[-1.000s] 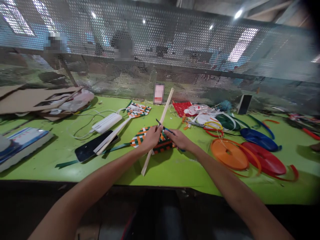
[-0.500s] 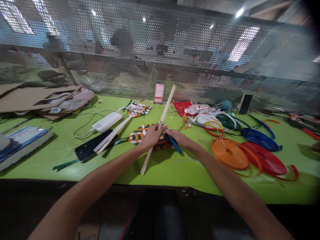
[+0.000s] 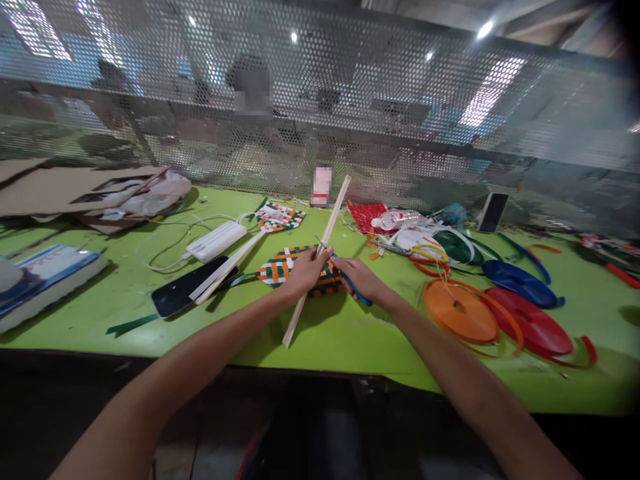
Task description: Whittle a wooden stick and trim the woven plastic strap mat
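My left hand (image 3: 307, 270) is closed around a long pale wooden stick (image 3: 336, 212), which slants up and away over the table and looks split lengthwise. My right hand (image 3: 361, 279) grips a blue-handled tool (image 3: 356, 288); its thin dark tip meets the stick by my left thumb, and its exact kind is unclear. Under both hands lies a woven orange, green and white piece (image 3: 277, 268), partly covered by them. Another woven piece (image 3: 281, 217) on a split stick (image 3: 233, 263) rests farther left, the stick's near end over a dark phone (image 3: 173, 293).
A white power bank-like box (image 3: 217, 241) with cables sits left. Orange (image 3: 450, 313), red (image 3: 537, 327) and blue (image 3: 520, 283) strap rolls lie right, near a plastic bottle (image 3: 397, 220). Cardboard (image 3: 55, 193) is piled far left. A perforated metal screen (image 3: 350, 127) borders the back.
The handles of the blue tool have swung slightly up and to the right with my right hand. My left hand keeps its hold on the stick. The whole view has shifted a little.
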Demonstrator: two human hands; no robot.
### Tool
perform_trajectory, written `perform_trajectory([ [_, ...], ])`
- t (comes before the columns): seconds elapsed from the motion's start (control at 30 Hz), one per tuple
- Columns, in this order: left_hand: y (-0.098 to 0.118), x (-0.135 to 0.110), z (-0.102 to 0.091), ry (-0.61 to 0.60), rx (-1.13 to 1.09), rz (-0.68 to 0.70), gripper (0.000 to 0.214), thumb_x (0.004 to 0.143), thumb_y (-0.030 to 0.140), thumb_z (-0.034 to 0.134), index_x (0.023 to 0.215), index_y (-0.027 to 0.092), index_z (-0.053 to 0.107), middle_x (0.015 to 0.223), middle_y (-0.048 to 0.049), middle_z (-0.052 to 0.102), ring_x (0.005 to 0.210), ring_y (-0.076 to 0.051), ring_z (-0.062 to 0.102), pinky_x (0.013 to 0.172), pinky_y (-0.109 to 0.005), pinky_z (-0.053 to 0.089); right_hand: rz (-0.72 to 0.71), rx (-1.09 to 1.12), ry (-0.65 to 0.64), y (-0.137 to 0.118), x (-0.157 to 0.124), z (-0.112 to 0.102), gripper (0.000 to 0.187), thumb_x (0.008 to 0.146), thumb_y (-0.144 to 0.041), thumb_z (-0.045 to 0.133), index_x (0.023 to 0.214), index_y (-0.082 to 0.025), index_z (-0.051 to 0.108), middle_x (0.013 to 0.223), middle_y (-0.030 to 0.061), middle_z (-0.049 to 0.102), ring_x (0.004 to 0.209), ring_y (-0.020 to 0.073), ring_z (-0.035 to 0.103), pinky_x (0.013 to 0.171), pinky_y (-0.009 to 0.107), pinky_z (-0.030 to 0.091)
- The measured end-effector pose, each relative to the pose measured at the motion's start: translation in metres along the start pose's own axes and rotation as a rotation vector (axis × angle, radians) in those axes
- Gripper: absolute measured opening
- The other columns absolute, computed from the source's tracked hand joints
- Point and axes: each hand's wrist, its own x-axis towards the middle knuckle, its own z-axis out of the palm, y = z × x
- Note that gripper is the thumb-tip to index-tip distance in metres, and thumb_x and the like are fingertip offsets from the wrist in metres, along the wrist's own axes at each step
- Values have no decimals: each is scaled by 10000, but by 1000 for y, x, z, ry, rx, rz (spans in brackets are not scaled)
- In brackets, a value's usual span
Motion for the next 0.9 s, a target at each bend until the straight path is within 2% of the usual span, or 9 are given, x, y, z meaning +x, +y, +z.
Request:
perform_trajectory([
  [0.23,-5,0,3,23,-52,-17,484,904,658,554,716,213,542,550,26,443,567,-149,433,553,-264,350,29,-98,84,-8,-5,10,504,1002,-688,444,804,-232,519,511,-49,505,375,139,496,356,253,399],
  [0.43,-8,2,5,32,-100,-18,473,887,654,578,729,208,564,578,21,465,592,-155,460,570,-265,378,6,-218,138,-13,-9,11,501,1013,-673,432,817,-225,537,565,-21,544,471,159,547,461,262,396],
  [0.63,-7,3,7,44,-122,-41,482,863,652,613,692,205,549,561,23,449,583,-147,442,540,-260,350,-62,-460,246,-11,-8,16,480,1045,-600,423,821,-207,585,781,72,698,687,211,632,603,296,378],
  [0.9,-10,1,8,35,-130,-32,484,875,648,595,688,210,508,553,35,424,544,-129,395,513,-256,310,8,-651,254,-11,-10,20,472,1075,-566,407,1003,-179,666,954,143,767,836,269,706,693,310,425],
])
